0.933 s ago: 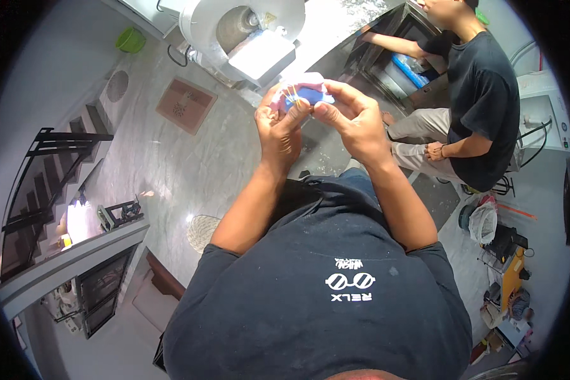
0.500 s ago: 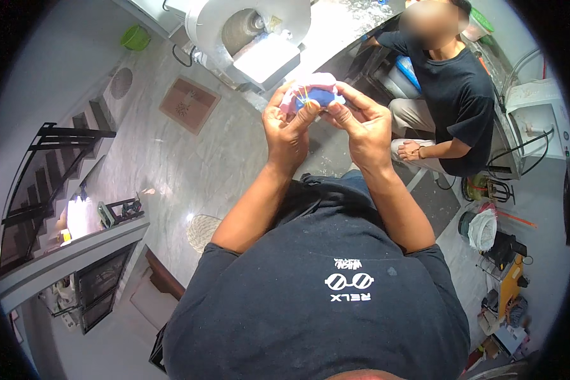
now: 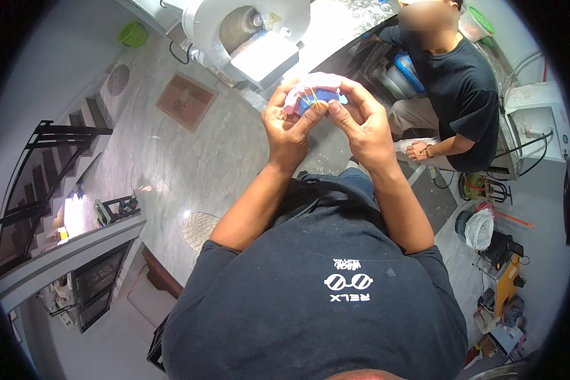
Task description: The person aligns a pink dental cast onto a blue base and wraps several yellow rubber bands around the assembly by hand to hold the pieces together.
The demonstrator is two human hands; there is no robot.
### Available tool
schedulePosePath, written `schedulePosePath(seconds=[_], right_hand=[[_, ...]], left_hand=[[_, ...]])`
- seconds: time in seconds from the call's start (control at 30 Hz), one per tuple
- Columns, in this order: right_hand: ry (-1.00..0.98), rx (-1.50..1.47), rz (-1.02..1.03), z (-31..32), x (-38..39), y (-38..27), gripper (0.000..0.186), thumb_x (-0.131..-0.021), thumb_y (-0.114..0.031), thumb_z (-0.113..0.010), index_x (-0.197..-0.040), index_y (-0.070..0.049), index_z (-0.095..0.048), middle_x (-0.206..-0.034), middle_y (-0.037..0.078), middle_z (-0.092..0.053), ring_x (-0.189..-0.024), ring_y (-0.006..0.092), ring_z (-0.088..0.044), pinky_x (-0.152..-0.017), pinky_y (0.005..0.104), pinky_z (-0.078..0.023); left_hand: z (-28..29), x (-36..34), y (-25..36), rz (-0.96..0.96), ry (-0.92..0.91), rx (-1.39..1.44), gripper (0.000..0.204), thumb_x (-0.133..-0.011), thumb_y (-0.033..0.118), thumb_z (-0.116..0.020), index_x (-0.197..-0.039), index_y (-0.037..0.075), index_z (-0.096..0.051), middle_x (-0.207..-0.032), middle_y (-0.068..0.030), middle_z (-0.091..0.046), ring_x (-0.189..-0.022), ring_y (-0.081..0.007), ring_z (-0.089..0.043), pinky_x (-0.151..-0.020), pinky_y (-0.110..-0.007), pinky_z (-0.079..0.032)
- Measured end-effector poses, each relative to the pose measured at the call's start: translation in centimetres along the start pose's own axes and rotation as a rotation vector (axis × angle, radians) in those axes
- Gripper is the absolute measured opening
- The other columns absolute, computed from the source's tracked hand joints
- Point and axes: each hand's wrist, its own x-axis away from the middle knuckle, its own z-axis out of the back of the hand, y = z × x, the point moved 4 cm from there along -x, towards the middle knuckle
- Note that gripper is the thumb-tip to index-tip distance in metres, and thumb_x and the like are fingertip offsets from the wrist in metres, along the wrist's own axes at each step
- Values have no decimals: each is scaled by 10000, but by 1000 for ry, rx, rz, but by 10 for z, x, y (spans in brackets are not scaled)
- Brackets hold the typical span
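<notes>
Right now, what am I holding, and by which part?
A pink-and-blue piece, held at both sides by your left hand and right hand, thumbs at its near edge.

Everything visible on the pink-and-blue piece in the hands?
The pink-and-blue piece is small and irregular: blue middle, pink along its top and left, thin yellow strands across the blue. Material unclear. It is held up between the left grip and right grip, thumbs at its lower edge.
</notes>
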Motion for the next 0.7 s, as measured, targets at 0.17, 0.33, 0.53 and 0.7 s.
schedulePosePath(seconds=[0.17,0.33,0.53,0.7], right_hand=[[-44,-140,16,6,-3,2,490,-943,-80,-781,-1360,71,-573,-1273,141,-683,-1174,178,-656,-1027,308,-538],[-54,-146,63,11,-4,4,474,-898,-2,-797,-1322,84,-603,-1260,157,-703,-1166,195,-673,-1024,318,-551],[-66,-153,141,8,-1,-6,515,-874,10,-815,-1330,104,-595,-1260,163,-702,-1154,200,-681,-1021,327,-557],[-90,-153,212,8,-2,-14,564,-868,-27,-837,-1353,107,-583,-1280,164,-688,-1174,202,-666,-1035,327,-542]], left_hand=[[-4,-4,9,-84,-74,-170,501,-862,60,-841,-1306,-32,-628,-1286,-139,-685,-1140,-203,-670,-1023,-342,-527],[-9,-6,16,-81,-171,-121,560,-852,56,-817,-1349,-66,-589,-1355,-236,-655,-1247,-268,-642,-1110,-399,-481],[-15,-8,27,-77,-230,-79,554,-819,53,-857,-1323,-31,-644,-1356,-191,-667,-1234,-247,-646,-1088,-388,-499],[-24,-9,38,-153,-228,-166,582,-796,84,-888,-1321,-21,-661,-1347,-161,-650,-1235,-231,-623,-1073,-367,-495]])
